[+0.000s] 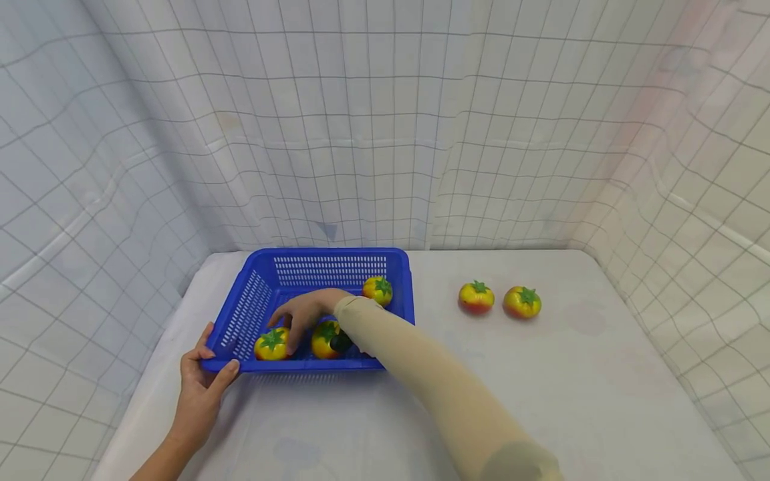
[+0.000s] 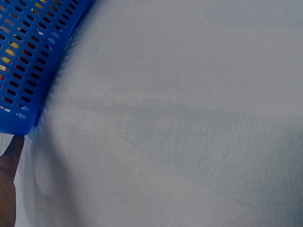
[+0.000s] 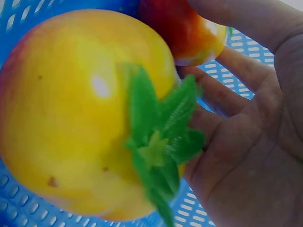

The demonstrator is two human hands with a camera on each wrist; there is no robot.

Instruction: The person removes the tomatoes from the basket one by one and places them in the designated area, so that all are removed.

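In the head view, a blue perforated plastic basket [image 1: 289,366] sits left of centre in the frame, its long axis running from left to right, on a pale bench [image 1: 559,387]. The left hand [image 1: 201,387] grips its lower-left corner, thumb over the near rim and fingers along the left side. The right hand [image 1: 303,317] reaches in from the lower right and grips the front-left tomato [image 1: 273,345]; this contact seems the relation the next move turns on. That roundish tomato, with no marked long axis, lies just below and left of the right hand, the nearer one where this tomato is concerned, with the basket's corner between it and the left hand. The middle tomato [image 1: 325,340] sits beside it, the back-right tomato [image 1: 377,290] by the far corner; two loose tomatoes [image 1: 476,298] [image 1: 522,302] rest on the bench, well apart from both hands. The left wrist view shows the basket at upper left, one digit touching its corner. In the right wrist view, a yellow tomato fills the left, while thumb and fingers flank a redder one at upper centre.
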